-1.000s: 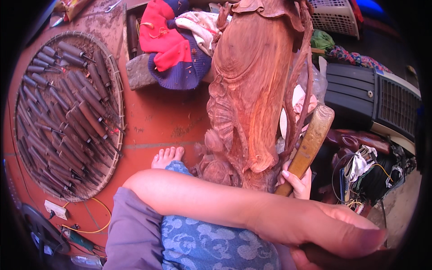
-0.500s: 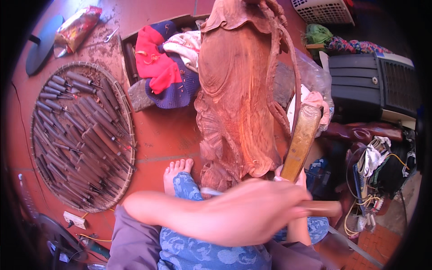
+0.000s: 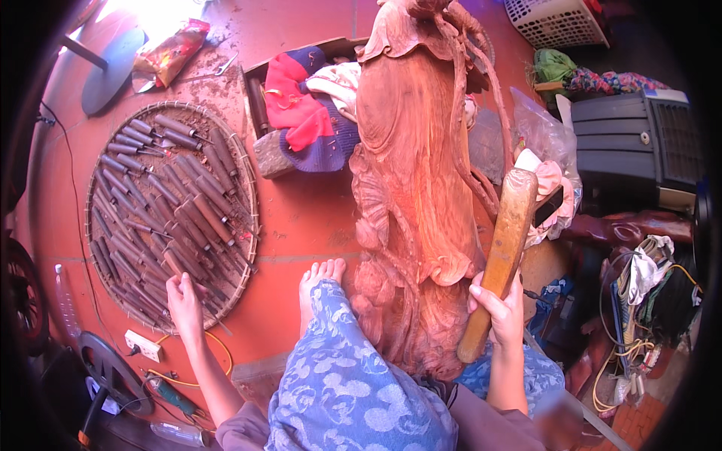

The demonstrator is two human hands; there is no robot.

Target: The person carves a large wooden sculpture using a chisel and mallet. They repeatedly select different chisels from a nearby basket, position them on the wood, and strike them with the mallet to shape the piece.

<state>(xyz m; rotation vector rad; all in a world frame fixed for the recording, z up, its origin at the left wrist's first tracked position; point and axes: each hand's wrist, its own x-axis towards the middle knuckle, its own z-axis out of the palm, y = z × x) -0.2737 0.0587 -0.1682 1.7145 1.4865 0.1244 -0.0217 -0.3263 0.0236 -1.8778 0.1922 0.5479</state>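
Observation:
My left hand (image 3: 186, 302) is at the near edge of the round woven tray (image 3: 254, 225), its fingers closed around a wooden-handled chisel (image 3: 173, 261). Several other chisels and gouges (image 3: 177, 192) with dark handles lie heaped in the tray. My right hand (image 3: 500, 304) grips a worn wooden bar-shaped mallet (image 3: 505, 237), which it holds tilted upward. Between my hands stands a tall reddish-brown wood carving (image 3: 410, 143) with a smooth grained face, twisting stems and carved rounded forms low down. The mallet is beside the carving's lower right side.
Behind the carving's left side is a box (image 3: 248, 94) with red and blue cloth (image 3: 289, 98). A dark plastic case (image 3: 624, 143) stands right. Cables (image 3: 635, 346) and rags hang below it. A power strip (image 3: 144, 346) lies near the tray. My bare foot (image 3: 322, 278) rests beside the carving.
My left hand has swung from across my body on the right over to the tray on the left, bringing the chisel. The mallet stays in my right hand, now more fully visible.

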